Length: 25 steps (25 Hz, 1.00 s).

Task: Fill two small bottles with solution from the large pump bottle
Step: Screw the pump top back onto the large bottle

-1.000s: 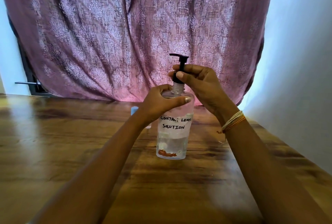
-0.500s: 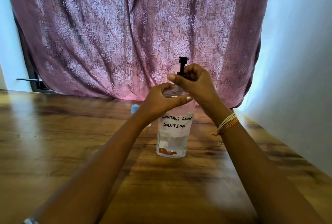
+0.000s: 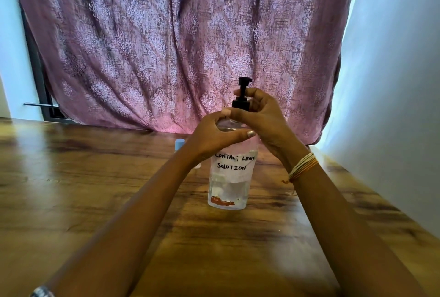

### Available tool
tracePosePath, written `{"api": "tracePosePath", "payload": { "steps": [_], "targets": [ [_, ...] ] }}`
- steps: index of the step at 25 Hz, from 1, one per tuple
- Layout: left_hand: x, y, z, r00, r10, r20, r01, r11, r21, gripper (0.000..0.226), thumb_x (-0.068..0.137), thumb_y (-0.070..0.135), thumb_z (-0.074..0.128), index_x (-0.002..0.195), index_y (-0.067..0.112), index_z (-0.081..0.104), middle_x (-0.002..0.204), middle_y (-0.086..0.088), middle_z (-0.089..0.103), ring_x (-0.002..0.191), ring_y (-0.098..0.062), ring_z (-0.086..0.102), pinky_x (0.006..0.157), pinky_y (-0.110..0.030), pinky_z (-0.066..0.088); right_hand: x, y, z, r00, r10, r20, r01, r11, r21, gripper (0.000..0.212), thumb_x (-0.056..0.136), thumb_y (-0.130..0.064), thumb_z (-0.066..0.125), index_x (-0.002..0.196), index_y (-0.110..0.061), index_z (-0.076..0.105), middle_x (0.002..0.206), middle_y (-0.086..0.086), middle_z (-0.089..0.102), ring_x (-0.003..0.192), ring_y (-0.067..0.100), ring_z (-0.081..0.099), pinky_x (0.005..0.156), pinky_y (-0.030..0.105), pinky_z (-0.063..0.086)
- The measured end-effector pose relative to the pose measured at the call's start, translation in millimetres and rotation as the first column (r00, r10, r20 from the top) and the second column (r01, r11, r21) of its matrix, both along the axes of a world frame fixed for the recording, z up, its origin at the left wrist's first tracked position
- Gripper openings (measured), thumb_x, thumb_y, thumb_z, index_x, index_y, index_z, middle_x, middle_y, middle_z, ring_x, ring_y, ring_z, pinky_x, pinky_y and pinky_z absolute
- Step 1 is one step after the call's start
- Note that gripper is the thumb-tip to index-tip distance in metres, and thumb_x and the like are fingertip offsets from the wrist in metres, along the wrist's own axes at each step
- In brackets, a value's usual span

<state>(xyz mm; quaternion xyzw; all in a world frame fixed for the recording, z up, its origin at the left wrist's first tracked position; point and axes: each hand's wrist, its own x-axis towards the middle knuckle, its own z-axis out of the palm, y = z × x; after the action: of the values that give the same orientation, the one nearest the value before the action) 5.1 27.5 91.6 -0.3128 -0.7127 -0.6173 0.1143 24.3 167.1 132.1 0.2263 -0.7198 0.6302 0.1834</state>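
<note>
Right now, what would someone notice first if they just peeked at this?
Probably the clear plastic pump bottle labelled "Contact Lens Solution", standing mid-way along the brown wooden table. The left hand grips its shoulder while the right hand holds the black pump collar. Behind hangs a big patterned mauve curtain.

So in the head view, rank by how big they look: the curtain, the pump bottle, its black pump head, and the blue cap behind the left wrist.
1. Curtain
2. Pump bottle
3. Black pump head, partly hidden by the right hand
4. Blue cap, farther away and partly hidden, so its rank against the pump head is unsure.
</note>
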Motion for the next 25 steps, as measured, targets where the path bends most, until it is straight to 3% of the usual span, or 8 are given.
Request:
{"api": "tracePosePath", "payload": {
  "steps": [3, 5, 7, 11, 14, 18, 22, 25],
  "targets": [
    [-1, -1, -2, 1.0, 0.013, 0.017, -0.013, 1.0, 0.006, 0.044, 0.068, 0.036, 0.08, 0.105, 0.015, 0.067, 0.098, -0.003, 0.076, 0.089, -0.017, 0.073, 0.084, -0.039, 0.059, 3, 15, 6, 0.958, 0.267, 0.109, -0.26, 0.963, -0.074, 0.046, 0.085, -0.008, 0.063, 0.129, -0.002, 0.053, 0.121, 0.018, 0.065, 0.109, 0.025, 0.067, 0.09, 0.035, 0.057],
    [-2, -1, -2, 0.999, 0.016, 0.028, -0.017, 1.0, 0.011, 0.047, 0.068, 0.036, 0.08, 0.108, 0.013, 0.067, 0.099, -0.004, 0.076, 0.089, -0.018, 0.073, 0.085, -0.041, 0.059, 1, 25, 7, 0.941, 0.32, 0.106, -0.313, 0.946, -0.082, 0.039, 0.09, -0.006, 0.056, 0.128, 0.001, 0.054, 0.126, 0.023, 0.062, 0.118, 0.033, 0.061, 0.099, 0.042, 0.051],
    [-2, -1, -3, 0.999, 0.0, 0.034, -0.001, 1.0, 0.02, 0.044, 0.071, 0.032, 0.08, 0.108, 0.011, 0.066, 0.099, -0.005, 0.076, 0.09, -0.02, 0.073, 0.085, -0.043, 0.058, -1, 25, 6, 0.967, 0.245, 0.064, -0.24, 0.967, -0.085, 0.037, 0.084, -0.005, 0.064, 0.121, -0.003, 0.06, 0.115, 0.02, 0.068, 0.111, 0.033, 0.065, 0.099, 0.044, 0.05],
    [-2, -1, -2, 0.999, -0.01, 0.042, 0.009, 1.0, 0.015, 0.046, 0.071, 0.032, 0.08, 0.108, 0.01, 0.066, 0.099, -0.007, 0.076, 0.089, -0.021, 0.073, 0.082, -0.04, 0.059, -2, 8, 0, 0.996, 0.093, 0.003, -0.092, 0.984, -0.151, 0.044, 0.069, -0.001, 0.076, 0.11, -0.005, 0.061, 0.081, 0.002, 0.071, 0.077, 0.014, 0.07, 0.07, 0.026, 0.058],
    [1, -1, -1, 0.999, -0.018, 0.029, 0.018, 1.0, 0.008, 0.036, 0.076, 0.025, 0.079, 0.107, 0.011, 0.066, 0.098, -0.006, 0.076, 0.088, -0.019, 0.073, 0.08, -0.036, 0.059, 0, 4, -1, 0.997, 0.079, -0.017, -0.08, 0.994, -0.073, 0.054, 0.069, -0.011, 0.078, 0.119, -0.007, 0.06, 0.09, 0.002, 0.07, 0.085, 0.013, 0.07, 0.076, 0.028, 0.057],
    [1, 0, -1, 0.999, -0.01, 0.05, 0.009, 1.0, 0.022, 0.035, 0.074, 0.025, 0.081, 0.104, 0.015, 0.066, 0.097, -0.002, 0.075, 0.088, -0.015, 0.073, 0.082, -0.034, 0.059, 0, 21, 5, 0.963, 0.268, 0.043, -0.266, 0.963, -0.04, 0.037, 0.089, -0.006, 0.059, 0.126, -0.003, 0.057, 0.124, 0.016, 0.066, 0.119, 0.028, 0.062, 0.1, 0.043, 0.052],
    [-1, 0, -2, 0.999, -0.012, 0.05, 0.012, 1.0, 0.014, 0.045, 0.071, 0.029, 0.081, 0.108, 0.011, 0.065, 0.099, -0.006, 0.075, 0.09, -0.02, 0.073, 0.082, -0.038, 0.059, 0, 15, 2, 0.995, 0.095, -0.001, -0.095, 0.992, -0.086, 0.05, 0.072, -0.004, 0.078, 0.118, 0.004, 0.061, 0.097, 0.01, 0.073, 0.093, 0.021, 0.071, 0.082, 0.031, 0.058],
    [-1, 0, -2, 0.999, -0.025, 0.042, 0.025, 1.0, 0.009, 0.032, 0.074, 0.025, 0.08, 0.103, 0.016, 0.067, 0.095, -0.002, 0.076, 0.087, -0.016, 0.073, 0.08, -0.035, 0.058, -3, 2, -6, 0.996, -0.041, -0.082, 0.035, 0.997, -0.065, 0.039, 0.071, -0.006, 0.08, 0.107, -0.004, 0.067, 0.086, 0.003, 0.073, 0.082, 0.015, 0.071, 0.074, 0.027, 0.058]
  ]
}}
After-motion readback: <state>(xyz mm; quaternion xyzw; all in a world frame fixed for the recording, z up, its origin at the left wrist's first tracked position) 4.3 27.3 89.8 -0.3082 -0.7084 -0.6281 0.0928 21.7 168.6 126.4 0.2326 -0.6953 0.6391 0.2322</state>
